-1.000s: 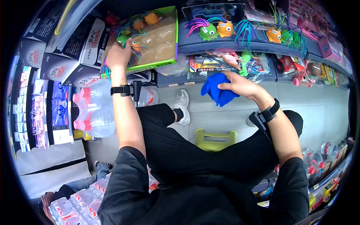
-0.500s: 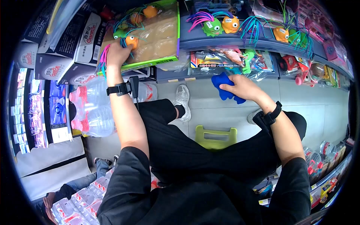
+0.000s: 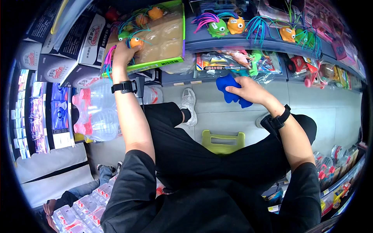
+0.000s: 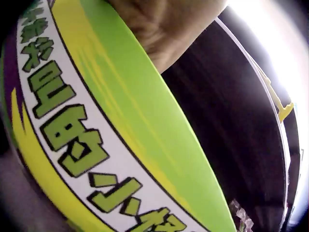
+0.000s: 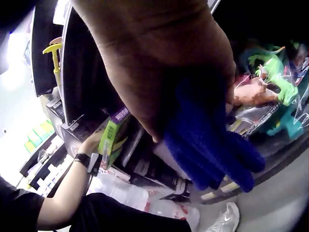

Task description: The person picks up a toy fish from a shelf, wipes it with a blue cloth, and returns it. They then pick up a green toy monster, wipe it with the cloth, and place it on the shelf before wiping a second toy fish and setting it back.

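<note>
A bunched blue cloth hangs from my right hand, pinched between thumb and fingers above the floor. In the right wrist view the cloth falls in soft folds below the palm. My left hand reaches over the near left corner of a green-edged display tray. Its fingers lie close to an orange strand-haired toy and a green one; the palm hides what they hold, so I cannot tell their grip. Pink and teal strands stick out left of this hand.
More strand-haired toys, one a green toy, line the shelf to the right. Bagged toys lie on the lower shelf. Black-and-white cartons and large water bottles stand at left. A green stool sits between the legs.
The left hand has drawn slightly back toward me, uncovering more of the orange and green toys. The right hand shifted a little right, then slightly back left, the blue cloth still held.
</note>
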Action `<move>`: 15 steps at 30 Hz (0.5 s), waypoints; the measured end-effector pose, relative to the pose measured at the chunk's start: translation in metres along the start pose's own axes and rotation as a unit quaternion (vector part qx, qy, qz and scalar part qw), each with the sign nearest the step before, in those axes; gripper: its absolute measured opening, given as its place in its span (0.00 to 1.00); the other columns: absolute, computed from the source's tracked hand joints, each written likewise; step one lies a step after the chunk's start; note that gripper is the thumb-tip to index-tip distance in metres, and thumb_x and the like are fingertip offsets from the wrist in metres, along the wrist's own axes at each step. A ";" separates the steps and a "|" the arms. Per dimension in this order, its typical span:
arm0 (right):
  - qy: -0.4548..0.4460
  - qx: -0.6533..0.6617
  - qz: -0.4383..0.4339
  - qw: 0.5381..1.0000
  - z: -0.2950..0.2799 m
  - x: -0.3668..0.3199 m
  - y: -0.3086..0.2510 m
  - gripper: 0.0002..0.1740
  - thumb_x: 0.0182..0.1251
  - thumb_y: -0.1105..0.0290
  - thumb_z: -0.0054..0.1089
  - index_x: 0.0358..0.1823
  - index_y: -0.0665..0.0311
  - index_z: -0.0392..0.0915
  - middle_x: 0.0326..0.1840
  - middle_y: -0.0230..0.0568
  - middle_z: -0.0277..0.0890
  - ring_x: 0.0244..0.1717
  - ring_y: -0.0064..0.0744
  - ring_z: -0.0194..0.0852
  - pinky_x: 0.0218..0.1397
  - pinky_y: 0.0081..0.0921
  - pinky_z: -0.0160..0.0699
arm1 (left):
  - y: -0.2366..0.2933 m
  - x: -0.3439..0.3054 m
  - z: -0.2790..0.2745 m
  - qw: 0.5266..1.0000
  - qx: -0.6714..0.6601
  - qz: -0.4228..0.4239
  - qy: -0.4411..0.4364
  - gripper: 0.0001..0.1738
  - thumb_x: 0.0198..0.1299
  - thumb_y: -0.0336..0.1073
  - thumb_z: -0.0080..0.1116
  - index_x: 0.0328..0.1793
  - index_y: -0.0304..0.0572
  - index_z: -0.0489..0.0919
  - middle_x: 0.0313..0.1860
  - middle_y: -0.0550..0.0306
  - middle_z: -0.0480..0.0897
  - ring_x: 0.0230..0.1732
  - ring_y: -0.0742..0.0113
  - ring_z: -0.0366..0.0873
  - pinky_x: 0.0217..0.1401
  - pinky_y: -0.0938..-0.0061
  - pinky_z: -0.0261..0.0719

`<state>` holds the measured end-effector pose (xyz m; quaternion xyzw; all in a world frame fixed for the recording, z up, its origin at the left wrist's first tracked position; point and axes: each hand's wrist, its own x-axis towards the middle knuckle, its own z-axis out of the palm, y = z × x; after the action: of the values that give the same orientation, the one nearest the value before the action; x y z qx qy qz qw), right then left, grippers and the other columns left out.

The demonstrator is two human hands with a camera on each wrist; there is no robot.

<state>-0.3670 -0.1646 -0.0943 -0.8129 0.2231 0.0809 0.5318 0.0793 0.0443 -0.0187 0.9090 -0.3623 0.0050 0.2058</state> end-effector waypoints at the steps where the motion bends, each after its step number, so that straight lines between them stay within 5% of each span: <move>1: 0.001 0.008 0.002 1.000 -0.001 -0.001 -0.001 0.24 0.72 0.50 0.65 0.37 0.69 0.84 0.28 0.46 0.85 0.27 0.37 0.85 0.33 0.35 0.83 | -0.003 0.002 0.001 1.000 -0.017 -0.005 -0.010 0.37 0.49 0.44 0.79 0.64 0.32 0.81 0.54 0.33 0.87 0.58 0.41 0.86 0.60 0.56 0.82; 15: 0.009 -0.009 -0.013 1.000 -0.004 -0.002 0.002 0.26 0.70 0.48 0.64 0.37 0.71 0.83 0.29 0.50 0.84 0.29 0.43 0.86 0.37 0.38 0.83 | 0.016 -0.013 0.000 0.996 0.054 -0.005 0.078 0.40 0.52 0.46 0.77 0.68 0.32 0.75 0.59 0.31 0.84 0.62 0.37 0.82 0.64 0.53 0.79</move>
<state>-0.3700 -0.1679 -0.0932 -0.8212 0.2165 0.0682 0.5236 0.0588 0.0428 -0.0145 0.9176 -0.3396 0.0939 0.1840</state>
